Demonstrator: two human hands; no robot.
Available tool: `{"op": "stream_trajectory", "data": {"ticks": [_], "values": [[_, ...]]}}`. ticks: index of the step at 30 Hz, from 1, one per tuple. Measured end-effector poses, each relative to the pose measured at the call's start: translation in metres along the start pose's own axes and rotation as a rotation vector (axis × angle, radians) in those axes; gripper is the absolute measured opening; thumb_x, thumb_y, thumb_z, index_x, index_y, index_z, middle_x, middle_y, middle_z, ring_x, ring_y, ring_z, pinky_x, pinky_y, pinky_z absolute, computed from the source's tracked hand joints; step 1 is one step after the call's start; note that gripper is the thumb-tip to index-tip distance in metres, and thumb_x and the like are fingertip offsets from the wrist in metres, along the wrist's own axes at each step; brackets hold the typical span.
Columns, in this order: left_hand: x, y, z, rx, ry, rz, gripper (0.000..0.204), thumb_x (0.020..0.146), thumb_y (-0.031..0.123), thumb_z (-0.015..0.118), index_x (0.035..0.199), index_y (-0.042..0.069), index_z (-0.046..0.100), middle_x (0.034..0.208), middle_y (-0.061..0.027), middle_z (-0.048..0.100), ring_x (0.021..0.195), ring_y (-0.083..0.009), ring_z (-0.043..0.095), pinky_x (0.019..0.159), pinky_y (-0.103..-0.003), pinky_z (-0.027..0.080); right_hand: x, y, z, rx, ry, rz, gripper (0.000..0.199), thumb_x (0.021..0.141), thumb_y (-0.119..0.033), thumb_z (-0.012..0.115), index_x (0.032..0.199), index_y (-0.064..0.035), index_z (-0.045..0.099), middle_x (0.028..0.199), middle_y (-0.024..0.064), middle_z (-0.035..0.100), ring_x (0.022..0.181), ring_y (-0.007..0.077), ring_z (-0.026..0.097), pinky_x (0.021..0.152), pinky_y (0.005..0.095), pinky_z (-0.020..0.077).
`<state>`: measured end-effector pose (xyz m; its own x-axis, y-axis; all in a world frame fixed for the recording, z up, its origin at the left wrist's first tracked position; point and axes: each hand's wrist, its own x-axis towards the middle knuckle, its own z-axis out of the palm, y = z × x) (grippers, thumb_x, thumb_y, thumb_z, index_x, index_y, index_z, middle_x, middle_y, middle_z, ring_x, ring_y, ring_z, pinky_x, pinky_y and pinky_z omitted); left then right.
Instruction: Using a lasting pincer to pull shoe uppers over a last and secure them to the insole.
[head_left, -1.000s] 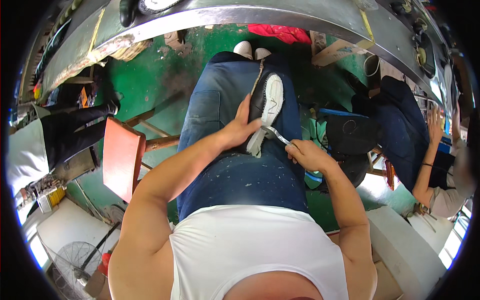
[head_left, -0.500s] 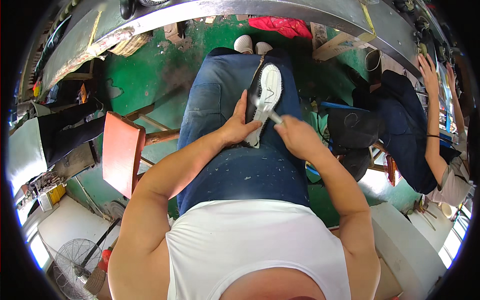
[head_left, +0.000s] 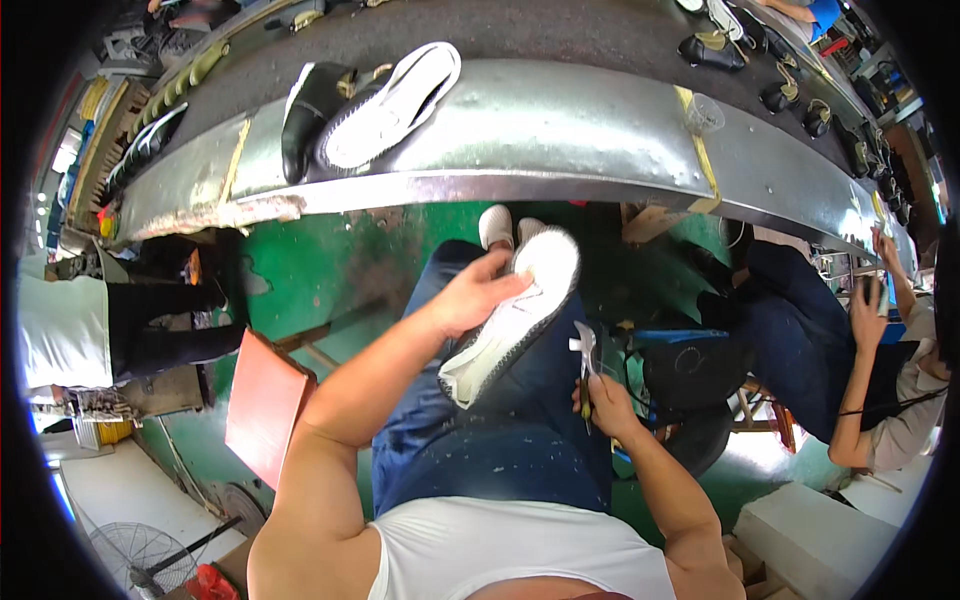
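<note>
My left hand (head_left: 480,290) grips an upturned shoe (head_left: 510,325) above my lap, the thumb pressed across its white underside. Black upper edging, gathered in small pleats, runs round the rim. The shoe slants, its rounded end toward the bench and the other end toward my belly. In my right hand (head_left: 612,405), lower and beside my right thigh, is a pair of metal pincers (head_left: 586,350) with a small hammer-like stub on its head. The fingers wrap its handles, and the tool is apart from the shoe.
A metal-edged bench (head_left: 560,120) crosses ahead, bearing a black shoe (head_left: 312,115) and an upturned white-bottomed shoe (head_left: 395,105). At left stands a stool with a reddish seat (head_left: 268,405). A co-worker (head_left: 800,330) sits at right, another person (head_left: 75,330) stands at left.
My left hand has raised and tilted the shoe off my lap. My right hand has drawn away from it to the lower right with the pincers. The view has tilted up, showing the bench top.
</note>
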<state>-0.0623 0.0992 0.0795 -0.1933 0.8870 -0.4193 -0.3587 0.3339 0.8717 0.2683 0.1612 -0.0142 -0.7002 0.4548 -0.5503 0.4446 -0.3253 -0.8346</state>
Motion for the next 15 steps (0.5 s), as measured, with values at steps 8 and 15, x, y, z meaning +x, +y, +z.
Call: {"op": "stream_trajectory", "data": {"ticks": [8, 15], "values": [[0.115, 0.283, 0.008, 1.190, 0.331, 0.581, 0.073, 0.085, 0.040, 0.073, 0.139, -0.004, 0.049, 0.124, -0.0205, 0.065, 0.111, -0.0318, 0.063, 0.099, -0.041, 0.048, 0.023, -0.012, -0.012, 0.006, -0.107, 0.046, 0.057, 0.107, -0.049, 0.038, 0.108, 0.0042, 0.059, 0.091, 0.0114, 0.068, 0.078, 0.0194, 0.067, 0.072, 0.0324, 0.0531], [0.263, 0.297, -0.050, 2.273, 0.560, 0.749, 0.069, 0.092, 0.042, 0.064, 0.144, 0.001, 0.046, 0.146, -0.0150, 0.052, 0.136, -0.0338, 0.045, 0.114, -0.048, 0.033, 0.032, -0.030, -0.017, 0.139, -0.134, 0.164, 0.052, 0.109, -0.042, 0.036, 0.112, 0.0043, 0.059, 0.093, 0.0127, 0.069, 0.077, 0.0206, 0.069, 0.071, 0.0336, 0.0552]]}}
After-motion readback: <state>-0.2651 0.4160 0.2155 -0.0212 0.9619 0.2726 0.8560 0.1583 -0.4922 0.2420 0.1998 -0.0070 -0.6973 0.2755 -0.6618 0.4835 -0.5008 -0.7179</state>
